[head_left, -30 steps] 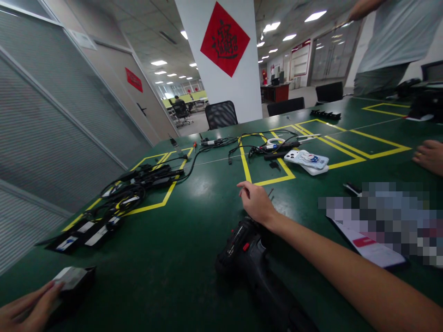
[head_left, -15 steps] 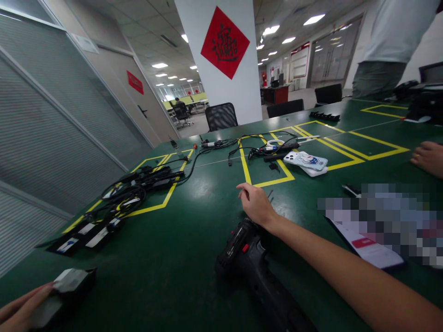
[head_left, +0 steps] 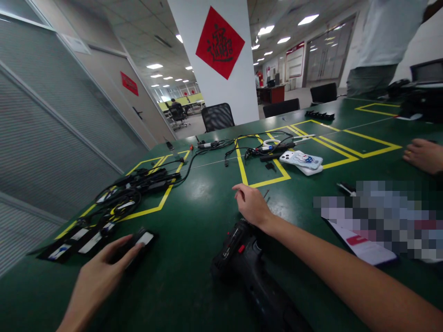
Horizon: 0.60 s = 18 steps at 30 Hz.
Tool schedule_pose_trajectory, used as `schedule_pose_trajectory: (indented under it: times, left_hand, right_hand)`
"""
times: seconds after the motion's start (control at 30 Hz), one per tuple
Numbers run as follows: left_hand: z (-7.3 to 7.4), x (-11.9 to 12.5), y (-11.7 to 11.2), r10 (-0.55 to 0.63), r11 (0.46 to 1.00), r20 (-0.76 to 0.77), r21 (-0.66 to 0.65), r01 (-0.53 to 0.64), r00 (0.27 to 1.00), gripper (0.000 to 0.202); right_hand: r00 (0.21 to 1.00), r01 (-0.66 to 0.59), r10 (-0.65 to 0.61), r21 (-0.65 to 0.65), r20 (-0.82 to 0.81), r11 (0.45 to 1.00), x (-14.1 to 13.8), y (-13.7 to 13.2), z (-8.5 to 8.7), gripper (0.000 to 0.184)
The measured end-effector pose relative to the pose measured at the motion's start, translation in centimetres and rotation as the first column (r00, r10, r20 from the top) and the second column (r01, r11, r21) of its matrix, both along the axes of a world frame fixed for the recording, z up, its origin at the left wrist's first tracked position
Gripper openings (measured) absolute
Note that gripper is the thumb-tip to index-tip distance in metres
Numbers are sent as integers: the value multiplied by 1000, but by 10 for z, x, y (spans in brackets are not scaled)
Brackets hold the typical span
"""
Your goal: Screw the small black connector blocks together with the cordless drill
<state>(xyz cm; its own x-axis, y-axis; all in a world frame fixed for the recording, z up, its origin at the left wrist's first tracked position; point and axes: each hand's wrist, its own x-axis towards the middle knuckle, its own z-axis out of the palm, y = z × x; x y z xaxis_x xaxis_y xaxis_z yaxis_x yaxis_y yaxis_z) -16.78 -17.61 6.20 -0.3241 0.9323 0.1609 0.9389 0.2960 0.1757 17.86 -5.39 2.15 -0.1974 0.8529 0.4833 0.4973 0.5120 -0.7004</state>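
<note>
My left hand (head_left: pixel 104 272) grips a black rectangular block (head_left: pixel 143 240) with a white label, thumb on top and fingers along its far side. The block is at or just above the green table (head_left: pixel 187 249). A black cordless drill (head_left: pixel 235 258) with a red switch lies in front of me, its handle toward the lower right. My right hand (head_left: pixel 252 205) is at the drill's front end, wrist against it, fingers curled. What lies under those fingers is hidden. A thin rod (head_left: pixel 266 193) shows just behind this hand.
Black cables and adapters (head_left: pixel 138 186) pile up at the left beside labelled black pieces (head_left: pixel 92 240). Phones (head_left: pixel 301 161) lie near a tool with cables (head_left: pixel 270 148) inside yellow tape. Another person's hand (head_left: pixel 424 154) rests at the right, behind a clipboard-like sheet (head_left: pixel 370 246); someone stands beyond.
My left hand has come in from the lower left edge, moving right and farther forward with the black block. My right hand and the drill keep their places; the view has shifted slightly.
</note>
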Motion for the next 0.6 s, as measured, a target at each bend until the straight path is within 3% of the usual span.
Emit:
schedule_pose_trajectory:
  times: [0.1,0.2,0.3,0.47,0.6]
  left_hand:
    - [-11,21,50,-166,985,255,-8,174,953,55]
    - [-16,68,102,-398,915,352,77,397,847,58]
    - [-23,117,142,-544,836,374,163,524,751,51]
    - [-35,167,177,-750,650,397,298,699,529,29]
    - [-38,177,183,-778,616,401,329,716,484,25]
  right_hand:
    - [1000,7,-7,3,14,1000,1,-1,1,22]
    - [999,24,-24,10,41,1000,2,-3,2,21]
    - [995,61,-62,15,83,998,4,-3,5,21]
    - [969,157,-158,21,192,987,13,-12,26,19]
    - [925,213,-198,-9,325,977,23,-59,48,23]
